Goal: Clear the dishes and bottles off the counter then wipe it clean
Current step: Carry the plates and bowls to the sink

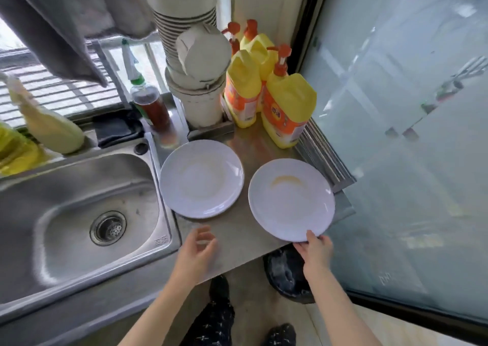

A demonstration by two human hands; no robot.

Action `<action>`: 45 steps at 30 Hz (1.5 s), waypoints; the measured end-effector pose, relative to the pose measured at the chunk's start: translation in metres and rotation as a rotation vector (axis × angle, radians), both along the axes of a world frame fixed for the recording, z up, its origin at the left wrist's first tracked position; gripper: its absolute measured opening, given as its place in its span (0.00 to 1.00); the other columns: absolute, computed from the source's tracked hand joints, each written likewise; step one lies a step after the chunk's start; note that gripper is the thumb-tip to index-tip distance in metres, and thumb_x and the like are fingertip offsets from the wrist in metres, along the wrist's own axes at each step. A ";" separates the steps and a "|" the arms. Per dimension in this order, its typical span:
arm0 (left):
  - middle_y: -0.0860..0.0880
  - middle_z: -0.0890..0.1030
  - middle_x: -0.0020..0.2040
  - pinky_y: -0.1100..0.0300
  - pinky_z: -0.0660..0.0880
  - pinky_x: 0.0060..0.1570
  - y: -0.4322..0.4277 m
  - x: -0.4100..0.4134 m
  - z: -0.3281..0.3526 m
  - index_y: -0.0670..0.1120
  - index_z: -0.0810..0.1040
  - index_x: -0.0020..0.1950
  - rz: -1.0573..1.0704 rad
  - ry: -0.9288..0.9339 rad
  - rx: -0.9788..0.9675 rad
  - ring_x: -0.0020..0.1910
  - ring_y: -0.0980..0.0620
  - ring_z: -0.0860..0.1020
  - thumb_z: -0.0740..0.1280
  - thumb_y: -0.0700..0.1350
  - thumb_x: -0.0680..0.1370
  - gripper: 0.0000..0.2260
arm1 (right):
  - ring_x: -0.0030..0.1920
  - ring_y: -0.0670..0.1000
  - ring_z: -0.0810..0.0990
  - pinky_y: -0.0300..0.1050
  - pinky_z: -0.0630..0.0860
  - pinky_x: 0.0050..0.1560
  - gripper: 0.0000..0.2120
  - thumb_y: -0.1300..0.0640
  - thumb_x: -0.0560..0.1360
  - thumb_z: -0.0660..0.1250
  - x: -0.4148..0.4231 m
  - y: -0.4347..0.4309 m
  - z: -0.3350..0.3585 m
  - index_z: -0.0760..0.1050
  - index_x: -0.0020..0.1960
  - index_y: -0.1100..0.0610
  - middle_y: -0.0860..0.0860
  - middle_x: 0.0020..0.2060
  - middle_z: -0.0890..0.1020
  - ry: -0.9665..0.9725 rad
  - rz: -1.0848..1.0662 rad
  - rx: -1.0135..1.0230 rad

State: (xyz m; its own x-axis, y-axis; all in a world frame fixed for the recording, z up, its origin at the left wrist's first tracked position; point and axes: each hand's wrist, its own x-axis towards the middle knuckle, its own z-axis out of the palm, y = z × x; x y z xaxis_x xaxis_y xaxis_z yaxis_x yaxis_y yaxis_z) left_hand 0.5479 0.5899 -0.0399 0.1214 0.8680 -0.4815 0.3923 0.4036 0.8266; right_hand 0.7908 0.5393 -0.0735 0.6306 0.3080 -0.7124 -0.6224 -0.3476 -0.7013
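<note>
Clearly the dish-clearing step is in hand, seen from the head camera. The right hand (317, 250) pinches the near rim of the right plate (291, 200), thumb on top, where that plate juts past the near right edge of the steel worktop (237, 229). A yellowish smear marks the far side of the plate's well. The left hand (196, 250) is blurred, its fingers loosely spread and holding nothing, and it hovers over the worktop just near of the left plate (201, 179), apart from it. That plate lies flat beside the sink (79, 213), which is to the left.

At the far right corner stand the yellow detergent bottles (287, 108), and a dark sauce bottle (151, 105) stands at the far left by the sink's rim. None has been cleared, and the wiping has not begun.

The next move probably calls for lifting the right plate level, taking the left plate by its near rim, and carrying both to the sink.
</note>
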 end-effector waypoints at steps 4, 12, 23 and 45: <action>0.51 0.75 0.50 0.53 0.75 0.45 0.040 -0.024 -0.006 0.47 0.68 0.63 0.108 0.127 0.067 0.47 0.49 0.77 0.68 0.43 0.75 0.18 | 0.51 0.60 0.76 0.55 0.75 0.53 0.05 0.67 0.78 0.59 -0.020 0.000 0.014 0.68 0.54 0.62 0.60 0.52 0.75 -0.057 -0.069 -0.017; 0.44 0.74 0.51 0.52 0.68 0.55 0.096 -0.037 -0.014 0.39 0.64 0.66 0.387 0.175 -0.020 0.53 0.44 0.74 0.69 0.42 0.74 0.24 | 0.45 0.55 0.79 0.53 0.76 0.51 0.06 0.67 0.78 0.60 -0.042 0.012 0.042 0.70 0.55 0.63 0.55 0.45 0.78 -0.113 -0.033 0.071; 0.37 0.79 0.50 0.51 0.73 0.48 0.112 -0.028 -0.034 0.36 0.72 0.56 0.582 -0.037 -0.164 0.46 0.42 0.77 0.71 0.40 0.73 0.15 | 0.46 0.55 0.81 0.40 0.81 0.33 0.05 0.67 0.78 0.61 -0.043 0.041 0.050 0.72 0.49 0.59 0.56 0.46 0.79 -0.081 0.072 0.129; 0.44 0.83 0.45 0.57 0.79 0.30 -0.021 -0.131 0.053 0.51 0.67 0.65 0.941 -0.413 0.079 0.42 0.45 0.81 0.65 0.34 0.75 0.22 | 0.52 0.56 0.82 0.48 0.81 0.40 0.24 0.68 0.74 0.66 -0.063 0.106 0.073 0.66 0.67 0.55 0.56 0.53 0.83 0.095 1.015 0.404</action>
State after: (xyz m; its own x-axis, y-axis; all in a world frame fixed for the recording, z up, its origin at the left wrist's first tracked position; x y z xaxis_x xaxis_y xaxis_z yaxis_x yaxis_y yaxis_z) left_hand 0.4172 0.5691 0.0127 -0.4807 0.7246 -0.4939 -0.3753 0.3391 0.8627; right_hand 0.7275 0.6449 -0.0006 -0.1008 0.8748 -0.4740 -0.2335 -0.4839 -0.8434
